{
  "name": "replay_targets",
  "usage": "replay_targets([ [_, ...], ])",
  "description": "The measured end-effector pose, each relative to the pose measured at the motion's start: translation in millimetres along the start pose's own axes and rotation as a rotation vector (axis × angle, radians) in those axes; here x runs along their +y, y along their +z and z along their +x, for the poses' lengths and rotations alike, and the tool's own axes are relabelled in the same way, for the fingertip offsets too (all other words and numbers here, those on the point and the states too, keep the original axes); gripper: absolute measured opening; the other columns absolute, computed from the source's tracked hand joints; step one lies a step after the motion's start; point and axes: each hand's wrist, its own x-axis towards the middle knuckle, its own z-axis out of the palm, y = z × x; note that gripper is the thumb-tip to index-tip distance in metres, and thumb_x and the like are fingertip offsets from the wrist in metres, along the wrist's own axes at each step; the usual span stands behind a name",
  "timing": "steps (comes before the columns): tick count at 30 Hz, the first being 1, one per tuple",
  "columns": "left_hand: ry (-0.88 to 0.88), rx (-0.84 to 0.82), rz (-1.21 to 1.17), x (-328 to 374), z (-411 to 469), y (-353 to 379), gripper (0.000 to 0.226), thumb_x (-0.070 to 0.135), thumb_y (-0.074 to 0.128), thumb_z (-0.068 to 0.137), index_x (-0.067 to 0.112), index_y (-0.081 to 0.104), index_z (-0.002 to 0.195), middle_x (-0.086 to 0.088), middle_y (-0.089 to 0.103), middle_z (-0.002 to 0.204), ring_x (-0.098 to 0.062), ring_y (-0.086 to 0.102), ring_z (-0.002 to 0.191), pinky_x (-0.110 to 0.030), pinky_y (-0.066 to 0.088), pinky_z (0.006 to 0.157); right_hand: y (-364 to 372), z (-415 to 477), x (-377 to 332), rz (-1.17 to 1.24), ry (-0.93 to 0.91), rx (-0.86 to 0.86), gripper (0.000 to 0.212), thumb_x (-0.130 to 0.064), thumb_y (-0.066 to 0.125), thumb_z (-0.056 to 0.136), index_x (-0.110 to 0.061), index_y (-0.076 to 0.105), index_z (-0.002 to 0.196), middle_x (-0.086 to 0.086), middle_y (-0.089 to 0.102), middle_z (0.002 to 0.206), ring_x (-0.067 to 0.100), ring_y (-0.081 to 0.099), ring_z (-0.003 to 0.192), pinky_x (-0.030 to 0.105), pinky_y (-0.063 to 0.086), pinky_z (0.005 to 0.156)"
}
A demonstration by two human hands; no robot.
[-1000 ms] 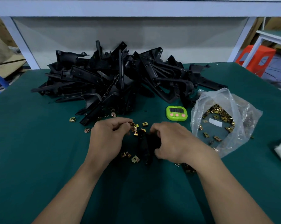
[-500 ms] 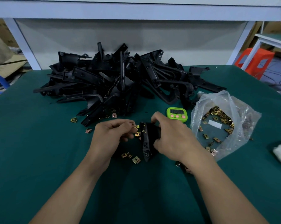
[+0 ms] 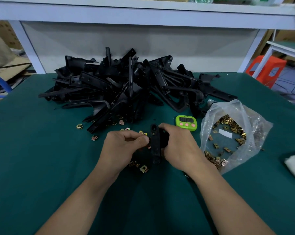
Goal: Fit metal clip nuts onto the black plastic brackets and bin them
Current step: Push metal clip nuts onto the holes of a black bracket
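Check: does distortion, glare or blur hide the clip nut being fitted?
Head view: shelf uprights lean outward, wide-angle distortion; mild sheen on the plastic bag; clip nut at the left hand is tiny, dim against the black bracket.

Bracket in right hand: matt black plastic; clip nut in left hand: shiny brassy metal; tabletop: matt green

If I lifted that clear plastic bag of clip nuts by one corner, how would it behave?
The clear plastic bag looks thin and crumpled, so probably floppy. Its mouth seems open, so clip nuts could spill. So much metal: likely heavy.
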Motion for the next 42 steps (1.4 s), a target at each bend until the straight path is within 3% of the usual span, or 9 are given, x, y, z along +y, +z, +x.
replay_targets([
  [2,-0.034,-0.006,-0.095,2.3,-1.5,0.6,0.007,0.024,0.084,0.076,0.017,0.082,0.077,-0.008,0.078,0.080,-0.014,0.072,0.068,-0.021,0.057,0.064,1.0,-0.4,-0.3,0.016,-0.012,0.021,0.044,-0.016,0.072,0.076,-0.042,0.058,0.108,-0.012,0.067,0.083,0.015,0.066,0.076,0.041,0.060,0.067],
  [4,-0.072,-0.004,-0.181,3.0,-2.4,0.3,0.022,0.030,0.082,0.071,0.010,0.081,0.079,-0.011,0.078,0.081,-0.017,0.072,0.068,-0.023,0.058,0.064,0.9,-0.6,-1.2,0.016,-0.016,0.033,0.048,-0.014,0.073,0.075,-0.045,0.056,0.108,-0.013,0.067,0.083,0.014,0.067,0.076,0.041,0.060,0.067],
  [7,-0.112,0.003,-0.248,3.4,-2.3,0.0,0.024,0.028,0.081,0.072,0.005,0.079,0.077,-0.014,0.077,0.081,-0.018,0.070,0.068,-0.022,0.058,0.063,0.7,-0.8,-2.8,-0.010,-0.016,0.041,0.048,-0.014,0.072,0.075,-0.046,0.055,0.107,-0.013,0.067,0.081,0.015,0.066,0.076,0.041,0.059,0.066],
  [16,-0.060,-0.111,-0.141,6.0,-3.3,-3.8,0.028,0.044,0.077,0.069,0.017,0.081,0.073,-0.007,0.077,0.079,-0.012,0.067,0.068,-0.018,0.052,0.062,-0.5,-1.9,-5.1,-0.056,-0.028,0.015,0.045,-0.009,0.067,0.077,-0.043,0.058,0.105,-0.012,0.067,0.081,0.016,0.065,0.075,0.041,0.058,0.068],
  [21,-0.075,-0.117,-0.069,4.6,-1.3,-5.2,0.020,0.026,0.076,0.087,0.019,0.080,0.069,-0.006,0.076,0.076,-0.013,0.067,0.065,-0.021,0.050,0.062,-0.8,-2.7,-5.4,-0.049,-0.016,-0.006,0.049,-0.006,0.067,0.075,-0.044,0.059,0.106,-0.012,0.067,0.080,0.017,0.066,0.075,0.042,0.059,0.067],
  [29,-0.069,0.012,-0.152,2.5,-5.1,3.0,0.020,0.016,0.075,0.089,0.011,0.079,0.070,-0.010,0.074,0.074,-0.015,0.063,0.062,-0.021,0.052,0.057,-0.5,-5.6,-8.3,-0.045,0.003,0.003,0.046,-0.006,0.057,0.078,-0.040,0.059,0.109,-0.010,0.066,0.081,0.019,0.065,0.076,0.044,0.059,0.067],
  [35,-0.078,0.117,-0.260,1.4,-10.6,16.3,0.042,0.013,0.073,0.091,0.021,0.069,0.050,0.005,0.066,0.060,-0.008,0.065,0.060,-0.019,0.054,0.059,-1.0,-9.3,-15.5,-0.139,-0.015,0.042,0.042,-0.008,0.056,0.078,-0.039,0.058,0.107,-0.011,0.063,0.079,0.022,0.063,0.074,0.043,0.057,0.068],
  [42,0.011,0.228,-0.049,-3.0,-14.3,18.8,0.023,0.027,0.077,0.089,0.024,0.078,0.066,0.002,0.073,0.065,-0.014,0.067,0.061,-0.032,0.058,0.064,-1.8,-11.7,-17.1,-0.165,-0.034,0.063,0.028,-0.011,0.056,0.083,-0.034,0.057,0.099,-0.010,0.063,0.075,0.021,0.062,0.070,0.043,0.056,0.068],
])
